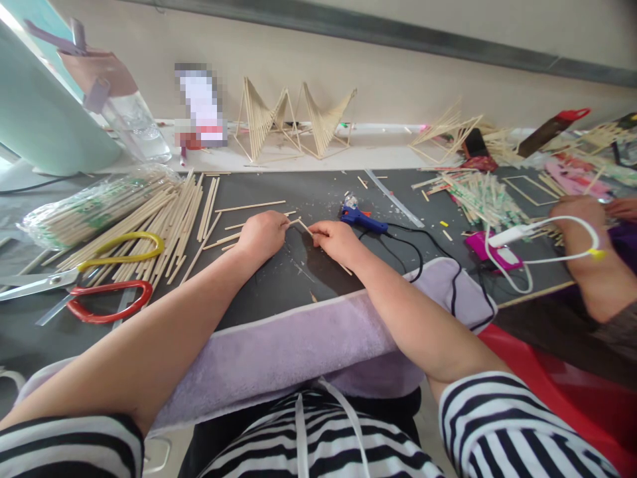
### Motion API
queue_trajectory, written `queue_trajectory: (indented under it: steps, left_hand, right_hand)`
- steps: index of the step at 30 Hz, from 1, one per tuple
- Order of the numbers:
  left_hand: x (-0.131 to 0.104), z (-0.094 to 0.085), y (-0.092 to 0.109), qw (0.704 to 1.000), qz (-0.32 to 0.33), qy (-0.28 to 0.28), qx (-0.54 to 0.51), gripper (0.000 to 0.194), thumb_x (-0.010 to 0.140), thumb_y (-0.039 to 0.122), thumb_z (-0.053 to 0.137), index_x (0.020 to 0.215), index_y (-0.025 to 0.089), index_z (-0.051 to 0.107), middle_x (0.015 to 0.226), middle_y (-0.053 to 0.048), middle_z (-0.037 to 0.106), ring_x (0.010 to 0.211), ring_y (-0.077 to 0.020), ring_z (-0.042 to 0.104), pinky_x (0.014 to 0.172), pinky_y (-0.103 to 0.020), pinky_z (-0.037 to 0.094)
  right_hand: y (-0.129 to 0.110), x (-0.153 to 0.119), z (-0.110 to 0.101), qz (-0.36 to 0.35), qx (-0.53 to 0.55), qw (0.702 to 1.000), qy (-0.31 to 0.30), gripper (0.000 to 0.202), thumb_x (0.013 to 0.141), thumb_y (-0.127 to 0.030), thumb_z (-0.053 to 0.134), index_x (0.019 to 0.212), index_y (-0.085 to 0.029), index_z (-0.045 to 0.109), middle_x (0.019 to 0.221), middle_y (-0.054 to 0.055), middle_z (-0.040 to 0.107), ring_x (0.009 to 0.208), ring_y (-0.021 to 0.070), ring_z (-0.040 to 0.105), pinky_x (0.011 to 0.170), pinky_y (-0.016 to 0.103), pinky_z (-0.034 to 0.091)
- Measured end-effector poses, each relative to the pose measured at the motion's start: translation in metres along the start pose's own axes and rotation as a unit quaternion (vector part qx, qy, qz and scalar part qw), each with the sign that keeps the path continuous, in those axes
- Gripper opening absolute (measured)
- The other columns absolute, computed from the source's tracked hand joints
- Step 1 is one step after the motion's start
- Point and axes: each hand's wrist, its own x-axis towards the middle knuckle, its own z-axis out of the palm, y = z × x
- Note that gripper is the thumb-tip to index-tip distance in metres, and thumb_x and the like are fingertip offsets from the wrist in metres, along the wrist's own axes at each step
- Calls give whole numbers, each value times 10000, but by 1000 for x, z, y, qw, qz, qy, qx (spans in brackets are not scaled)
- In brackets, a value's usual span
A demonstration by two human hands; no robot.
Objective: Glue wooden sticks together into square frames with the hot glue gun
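Note:
My left hand (265,234) and my right hand (334,240) are close together over the dark table mat, each pinching a thin wooden stick. The two sticks (300,222) meet end to end at an angle between my fingertips. The right-hand stick passes under my right hand and shows again beyond it. A few loose sticks (251,206) lie beside my left hand. To the right of my right hand rests a blue glue gun (363,218) with a black cord.
Scissors (74,282) and a stick pile (169,226) lie left. Stick models (263,123) and a bottle (132,113) stand behind. Right are a pink device (492,252), wrapped sticks (480,199) and another person's hand (580,216). A lilac cloth (298,338) borders the front edge.

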Motion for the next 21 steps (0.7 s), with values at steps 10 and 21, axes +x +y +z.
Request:
queue_trajectory:
  steps: [10,21]
  left_hand:
    - [0,0,0,1000,3,4,-4,323,878,300,422,943,219,728,1019,-61,727,962,-242,644,767,-303,461]
    - [0,1,-1,1000,8,10,-4,324,879,297,424,946,216,731,1010,-65,726,965,-248,644,768,-312,463]
  right_hand:
    - [0,0,0,-7,-16,1000,2,285,790,-119,516,948,-183,744,713,-10,692,661,112,585,631,218,394]
    - [1,1,1,-6,-16,1000,6,282,791,-131,522,950,-189,747,709,-13,692,658,114,583,624,217,390]
